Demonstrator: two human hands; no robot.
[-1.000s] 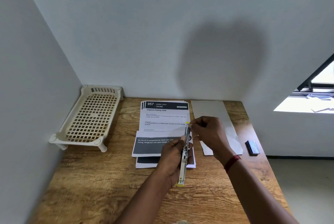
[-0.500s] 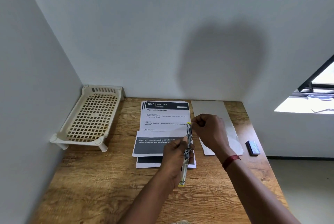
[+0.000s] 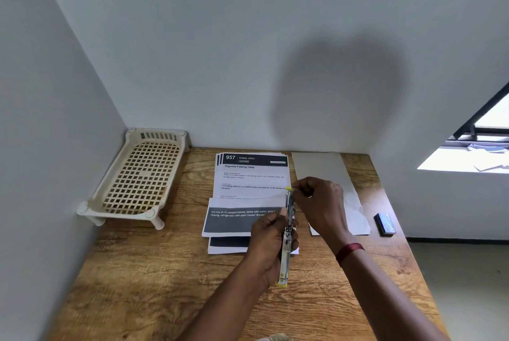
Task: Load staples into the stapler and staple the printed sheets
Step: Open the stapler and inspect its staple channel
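The brown wood-grain table [image 3: 154, 272] fills the corner, with a cream plastic lattice tray [image 3: 139, 175] pushed against the left wall and the fanned stack of printed white sheets with dark header bands [image 3: 249, 192] lying flat in the middle, not yet stapled. A blank grey-white sheet [image 3: 322, 170] sits to their right, and near the table's right edge is a small dark blue box [image 3: 384, 224], possibly the staple box, though it is too small to be sure. Above the sheets the left hand [image 3: 271, 241] is wrapped closed around the middle of the slim metal stapler with yellow ends [image 3: 286, 238], held lengthwise and swung open. The right hand [image 3: 321, 203] has its fingertips pinched at the stapler's far yellow tip; over the last second it has edged closer in and the stapler has lifted slightly. I judge loading is under way, whether a staple strip is between those fingers I cannot tell.
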